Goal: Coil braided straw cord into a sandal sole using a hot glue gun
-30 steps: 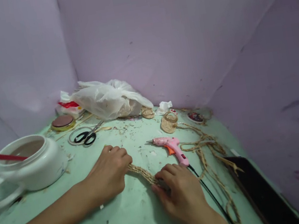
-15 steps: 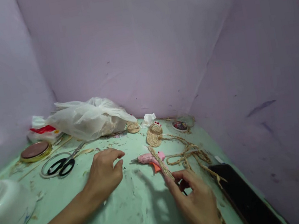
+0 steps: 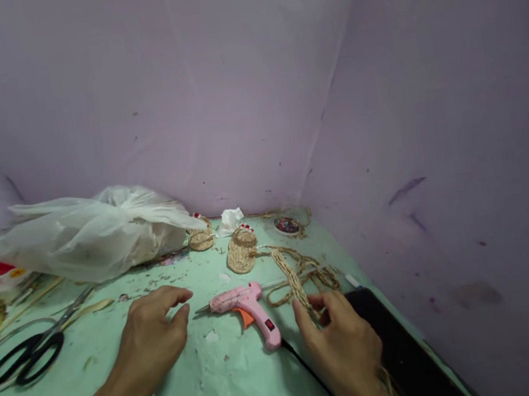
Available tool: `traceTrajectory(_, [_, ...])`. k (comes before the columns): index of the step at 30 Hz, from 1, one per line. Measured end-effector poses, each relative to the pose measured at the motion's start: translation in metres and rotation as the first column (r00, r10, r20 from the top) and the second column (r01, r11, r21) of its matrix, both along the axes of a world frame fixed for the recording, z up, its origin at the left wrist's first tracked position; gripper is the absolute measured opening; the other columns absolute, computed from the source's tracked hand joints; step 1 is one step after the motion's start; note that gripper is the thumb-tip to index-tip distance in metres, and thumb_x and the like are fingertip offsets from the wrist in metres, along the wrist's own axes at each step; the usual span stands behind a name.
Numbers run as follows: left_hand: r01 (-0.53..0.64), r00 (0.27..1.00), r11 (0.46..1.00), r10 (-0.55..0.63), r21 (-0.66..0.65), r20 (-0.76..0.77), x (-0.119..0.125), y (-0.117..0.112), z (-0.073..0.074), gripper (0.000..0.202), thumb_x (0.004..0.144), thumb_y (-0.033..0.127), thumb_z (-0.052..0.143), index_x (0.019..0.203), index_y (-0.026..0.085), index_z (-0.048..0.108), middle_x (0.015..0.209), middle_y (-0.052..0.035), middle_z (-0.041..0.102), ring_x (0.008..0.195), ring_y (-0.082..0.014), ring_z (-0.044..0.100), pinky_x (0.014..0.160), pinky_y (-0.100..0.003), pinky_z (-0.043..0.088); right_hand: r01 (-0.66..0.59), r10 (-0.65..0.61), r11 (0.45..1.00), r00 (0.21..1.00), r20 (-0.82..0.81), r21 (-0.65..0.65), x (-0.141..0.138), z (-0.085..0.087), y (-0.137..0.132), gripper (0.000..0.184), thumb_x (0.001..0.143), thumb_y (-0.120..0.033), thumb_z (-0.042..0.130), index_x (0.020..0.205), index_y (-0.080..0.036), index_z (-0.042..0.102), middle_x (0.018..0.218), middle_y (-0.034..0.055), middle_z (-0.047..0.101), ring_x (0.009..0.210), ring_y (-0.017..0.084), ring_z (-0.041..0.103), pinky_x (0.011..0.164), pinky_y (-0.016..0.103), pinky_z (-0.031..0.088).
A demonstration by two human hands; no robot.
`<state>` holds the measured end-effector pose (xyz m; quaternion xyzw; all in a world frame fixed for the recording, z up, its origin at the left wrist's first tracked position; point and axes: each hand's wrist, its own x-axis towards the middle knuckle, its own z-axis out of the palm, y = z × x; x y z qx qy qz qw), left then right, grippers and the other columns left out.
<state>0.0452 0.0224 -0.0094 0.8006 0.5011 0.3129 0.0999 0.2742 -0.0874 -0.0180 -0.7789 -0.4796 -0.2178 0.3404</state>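
Note:
My right hand (image 3: 342, 340) pinches a braided straw cord (image 3: 290, 277) that rises from its fingertips toward the far side of the table. My left hand (image 3: 149, 335) rests on the green table (image 3: 226, 393) with its fingers loosely spread and nothing in it. Between the two hands lies a pink glue gun (image 3: 247, 303) with an orange trigger, its black cable running back under my right wrist. Loose coils of the same cord (image 3: 308, 275) lie just beyond my right hand.
A small woven straw basket (image 3: 241, 250) and another straw piece (image 3: 201, 237) sit near the back wall. A white plastic bag (image 3: 92, 232) lies at the left, black-handled scissors (image 3: 21, 353) in front of it. A dark flat object (image 3: 400, 344) lies at the right edge. Purple walls enclose the table.
My left hand let go of the braid and opened on the table. My right hand lifted the braid's end and carried it right, past the glue gun. The view swung right; the white pot left it.

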Motion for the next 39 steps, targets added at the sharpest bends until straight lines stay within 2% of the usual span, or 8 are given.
traceTrajectory(5, [-0.034,0.998,0.999,0.035,-0.026,0.047,-0.002,-0.010,0.011,0.019,0.076,0.027,0.048,0.082,0.022,0.065,0.089,-0.0019,0.070,0.085,-0.0205,0.063,0.079,-0.033,0.047,-0.197,0.199,0.980,0.977,-0.082,0.035,-0.016,-0.001,-0.007,0.018,0.077,-0.039,0.059,0.071,-0.022,0.058,0.057,-0.0009,0.056,0.047,0.015,0.055,0.046,0.026,0.037])
traceTrajectory(11, [0.074,0.997,0.942,-0.082,-0.328,-0.011,-0.029,-0.067,0.025,0.020,0.080,0.027,0.046,0.070,0.022,0.063,0.066,0.0020,0.065,0.061,-0.0134,0.059,0.055,-0.024,0.044,-0.566,0.546,0.825,0.801,-0.246,-0.011,-0.070,-0.015,-0.024,0.014,0.078,-0.031,0.056,0.073,-0.020,0.061,0.058,-0.0007,0.058,0.048,0.013,0.055,0.046,0.023,0.037])
traceTrajectory(16, [0.287,0.946,0.955,-0.270,0.073,-0.178,-0.051,-0.094,0.029,0.024,0.079,0.014,0.047,0.097,0.021,0.060,0.103,-0.0069,0.062,0.099,-0.0230,0.052,0.088,-0.041,0.040,-0.778,0.766,0.615,0.629,-0.132,-0.131,-0.089,-0.012,-0.024,0.009,0.080,-0.023,0.055,0.080,-0.017,0.063,0.065,0.0020,0.063,0.053,0.014,0.058,0.049,0.023,0.037])
traceTrajectory(23, [0.404,0.851,0.884,-0.458,-0.236,-0.257,-0.048,-0.094,0.005,0.013,0.079,0.015,0.050,0.084,0.019,0.061,0.085,-0.0043,0.059,0.084,-0.0211,0.049,0.081,-0.042,0.037,-0.821,0.822,0.512,0.554,-0.131,-0.253,-0.102,-0.017,-0.028,0.010,0.081,-0.025,0.058,0.079,-0.018,0.064,0.067,0.0022,0.063,0.057,0.016,0.057,0.050,0.026,0.032])
traceTrajectory(29, [0.407,0.876,0.880,-0.452,-0.246,-0.168,-0.049,-0.097,-0.018,0.014,0.083,0.017,0.046,0.084,0.017,0.060,0.085,-0.0066,0.058,0.081,-0.0206,0.050,0.075,-0.039,0.039,-0.816,0.761,0.434,0.559,-0.330,-0.382,-0.091,-0.012,-0.029,0.034,0.072,-0.028,0.070,0.104,-0.019,0.062,0.083,0.0036,0.066,0.071,0.020,0.061,0.058,0.028,0.043])
traceTrajectory(34, [0.400,0.911,0.911,-0.407,-0.099,-0.062,-0.050,-0.096,-0.024,0.016,0.085,0.015,0.044,0.092,0.017,0.058,0.089,-0.0072,0.059,0.083,-0.0195,0.052,0.077,-0.039,0.040,-0.808,0.742,0.549,0.589,-0.320,-0.212,-0.053,0.003,-0.020,0.033,0.077,-0.034,0.064,0.106,-0.018,0.062,0.087,0.0062,0.067,0.075,0.019,0.062,0.064,0.030,0.047])
traceTrajectory(37, [0.401,0.916,0.916,-0.400,0.014,-0.028,-0.049,-0.093,-0.028,0.015,0.084,0.013,0.047,0.095,0.017,0.057,0.089,-0.0073,0.059,0.083,-0.0193,0.052,0.077,-0.039,0.040,-0.641,0.581,0.753,0.754,-0.307,-0.150,-0.028,0.016,-0.006,0.025,0.081,-0.036,0.055,0.096,-0.019,0.066,0.085,0.0057,0.068,0.072,0.018,0.062,0.065,0.029,0.046])
traceTrajectory(39, [0.412,0.911,0.909,-0.411,0.061,-0.025,-0.048,-0.091,-0.031,0.016,0.083,0.011,0.048,0.096,0.016,0.056,0.089,-0.0073,0.058,0.083,-0.0194,0.052,0.077,-0.040,0.040,-0.446,0.368,0.835,0.888,-0.275,-0.323,-0.017,0.024,0.005,0.029,0.079,-0.042,0.055,0.092,-0.020,0.069,0.083,0.0058,0.069,0.070,0.020,0.061,0.059,0.030,0.042])
